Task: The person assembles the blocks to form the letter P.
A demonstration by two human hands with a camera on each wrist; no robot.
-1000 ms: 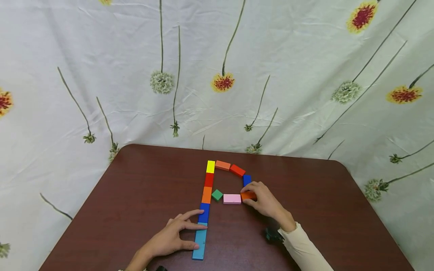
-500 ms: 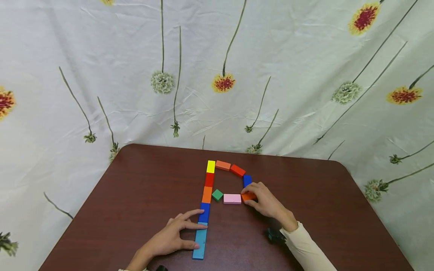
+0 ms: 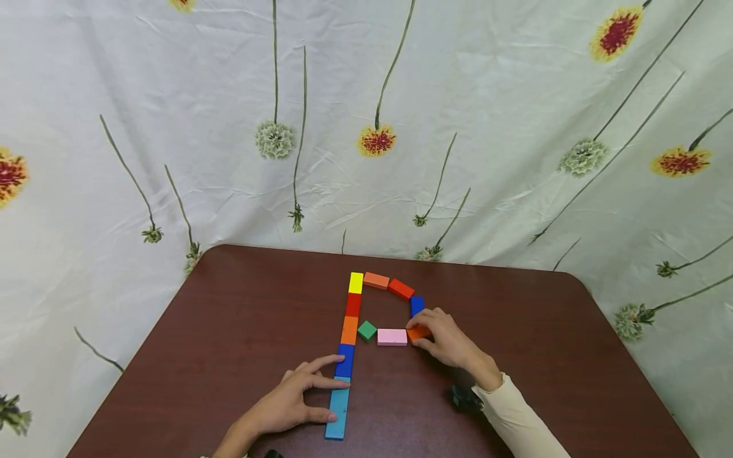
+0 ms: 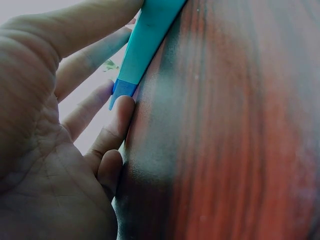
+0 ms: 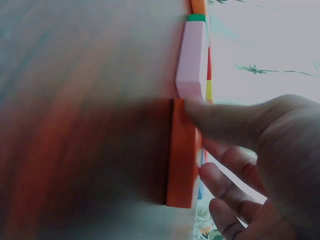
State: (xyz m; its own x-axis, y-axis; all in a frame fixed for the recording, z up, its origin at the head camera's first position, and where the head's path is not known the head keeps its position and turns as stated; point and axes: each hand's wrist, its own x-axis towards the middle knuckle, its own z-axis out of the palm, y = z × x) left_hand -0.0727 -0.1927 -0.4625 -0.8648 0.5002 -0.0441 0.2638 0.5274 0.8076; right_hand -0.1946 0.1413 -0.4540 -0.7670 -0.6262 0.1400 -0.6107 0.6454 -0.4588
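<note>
Coloured wooden blocks form a straight column with a loop on its right. In the head view, my left hand (image 3: 292, 395) spreads its fingers along the column's lower end. Thumb and a finger touch the light blue block (image 3: 339, 407); another finger rests on the dark blue block (image 3: 345, 360) above it. At the loop's lower right corner, my right hand (image 3: 449, 340) pinches an orange block (image 3: 417, 333), partly hidden by the fingers. Its left end meets the pink block (image 3: 392, 337). The right wrist view shows my thumb against this orange block (image 5: 182, 155), which lies on the table.
Yellow (image 3: 356, 283), red (image 3: 353, 305) and orange (image 3: 349, 330) blocks continue the column. A salmon block (image 3: 376, 280), a red block (image 3: 401, 289) and a blue block (image 3: 417, 306) curve around the loop. A green block (image 3: 367, 330) sits beside the pink one. Floral cloth (image 3: 504, 159) hangs behind the dark table (image 3: 229, 312).
The orange block under my right hand has turned slightly, its near edge now at a small slant. My left hand has stayed in place on the column.
</note>
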